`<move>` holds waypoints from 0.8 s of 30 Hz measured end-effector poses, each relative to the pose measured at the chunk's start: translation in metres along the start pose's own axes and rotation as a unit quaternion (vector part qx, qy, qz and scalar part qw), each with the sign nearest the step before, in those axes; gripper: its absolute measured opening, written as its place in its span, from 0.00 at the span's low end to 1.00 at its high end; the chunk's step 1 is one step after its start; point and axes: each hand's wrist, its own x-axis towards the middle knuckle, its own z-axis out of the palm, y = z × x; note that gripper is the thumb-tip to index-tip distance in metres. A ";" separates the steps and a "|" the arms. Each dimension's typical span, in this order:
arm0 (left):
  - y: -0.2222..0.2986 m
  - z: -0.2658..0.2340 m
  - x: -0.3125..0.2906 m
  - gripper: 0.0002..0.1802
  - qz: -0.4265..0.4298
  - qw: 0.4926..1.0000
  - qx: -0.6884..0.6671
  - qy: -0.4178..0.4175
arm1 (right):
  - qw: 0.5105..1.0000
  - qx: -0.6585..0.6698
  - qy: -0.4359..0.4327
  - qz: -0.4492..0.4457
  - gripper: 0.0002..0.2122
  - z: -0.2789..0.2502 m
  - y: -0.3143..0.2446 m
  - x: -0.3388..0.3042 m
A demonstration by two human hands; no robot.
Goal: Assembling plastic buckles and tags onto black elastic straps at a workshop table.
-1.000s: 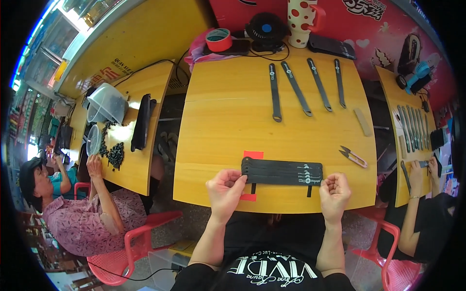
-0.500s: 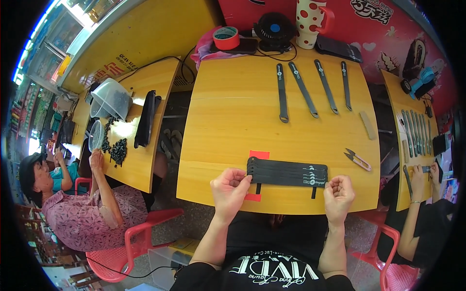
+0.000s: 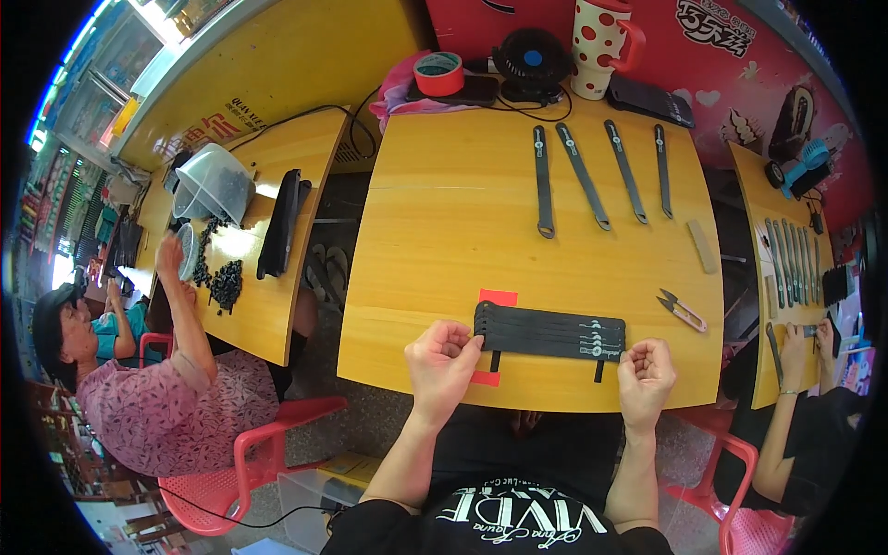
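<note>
Flat black straps, with pale printing near their right ends, lie overlapped in a neat stack at the near part of the wooden table. Thumb and fingertips of my left hand are pinched at the stack's lower left corner, by the looped strap ends. At its right end, my right hand is curled with thumb and index finger together on the corner of the straps. Dark thin strips stick out beneath the stack. Pieces of red tape show above and below its left end.
Several single straps lie apart toward the back. Thread snips and a beige bar rest at the right. A fan, tape roll and spotted tumbler line the back. Co-workers sit at tables on both sides.
My hands keep nearly the same place on the straps. The co-worker at the left has raised a hand from the table's near edge toward the clear containers. The view has shifted slightly.
</note>
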 end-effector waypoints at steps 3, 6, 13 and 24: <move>-0.001 -0.001 0.000 0.06 -0.006 1.000 -0.002 0.001 | 1.000 -0.003 -0.004 -0.007 0.08 0.001 0.000 0.000; -0.003 0.000 0.000 0.07 -0.002 1.000 -0.001 0.001 | 1.000 -0.005 -0.003 -0.005 0.08 0.000 -0.002 0.000; -0.006 -0.003 0.004 0.12 0.041 0.998 0.037 0.014 | 1.000 0.025 0.003 0.005 0.10 0.003 -0.001 0.000; -0.003 -0.009 0.001 0.07 0.041 0.999 -0.005 -0.024 | 0.998 0.052 -0.031 -0.008 0.09 -0.006 0.012 0.003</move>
